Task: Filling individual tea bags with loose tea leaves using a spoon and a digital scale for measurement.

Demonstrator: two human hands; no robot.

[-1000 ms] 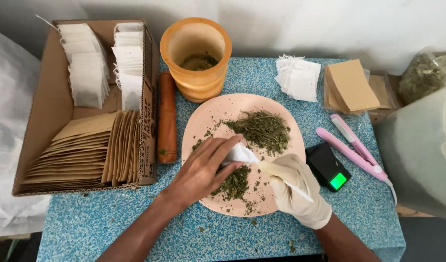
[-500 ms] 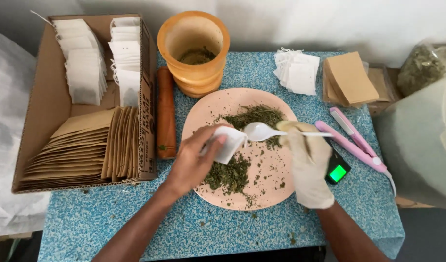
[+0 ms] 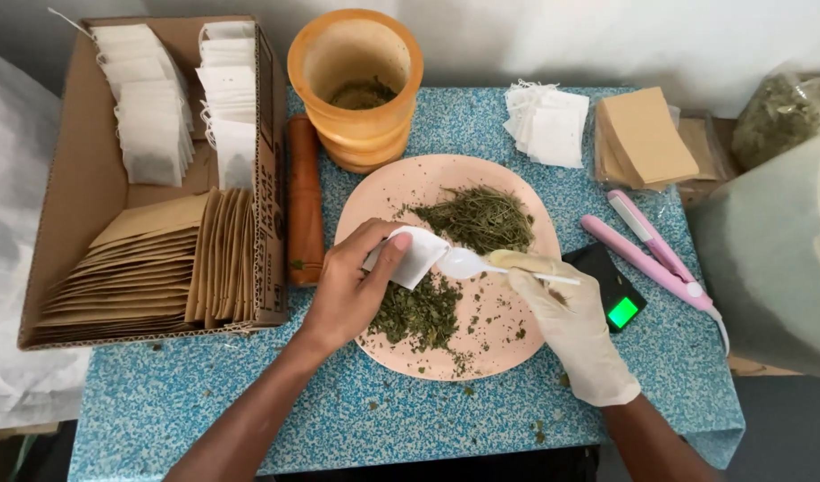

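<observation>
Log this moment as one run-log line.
left hand: holds white tea bag | right hand: gloved, holds white plastic spoon at bag mouth | pink plate: dried herbs

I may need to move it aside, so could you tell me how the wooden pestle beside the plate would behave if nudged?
The pestle is a smooth cylinder lying on its side, so it would probably roll. The box looks close enough to stop it leftward; towards the plate it seems freer. It looks stiff and solid.
</observation>
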